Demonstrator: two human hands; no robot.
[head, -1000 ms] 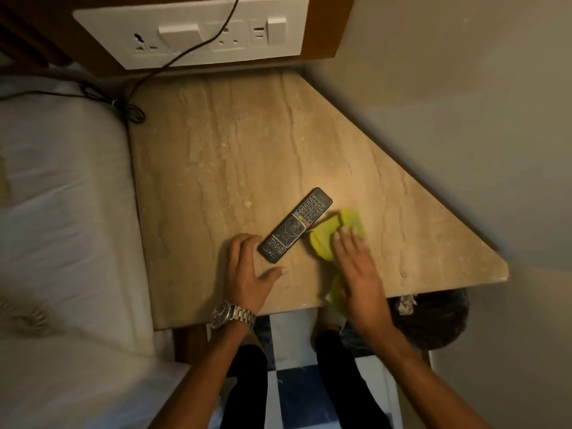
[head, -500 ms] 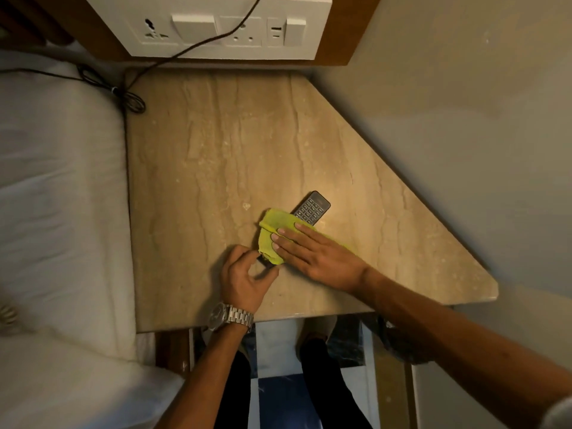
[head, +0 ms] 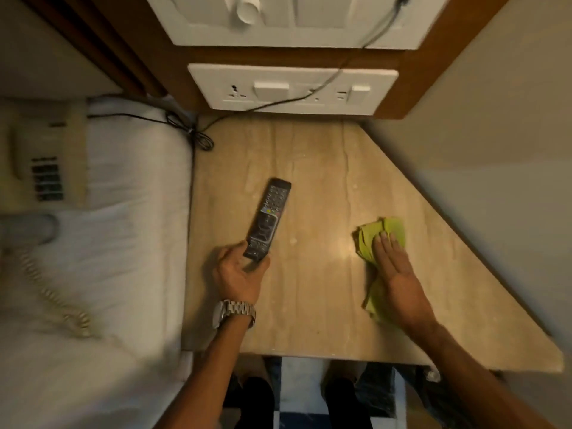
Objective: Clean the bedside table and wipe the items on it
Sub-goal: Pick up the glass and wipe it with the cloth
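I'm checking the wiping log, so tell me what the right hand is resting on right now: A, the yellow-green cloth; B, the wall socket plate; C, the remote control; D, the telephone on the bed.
A: the right hand lies flat on the yellow-green cloth on the bedside table, while the left hand holds the remote control.

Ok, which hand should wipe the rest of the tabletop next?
Right. The right hand lies flat on the yellow cloth on the table, while the left hand is busy holding the remote.
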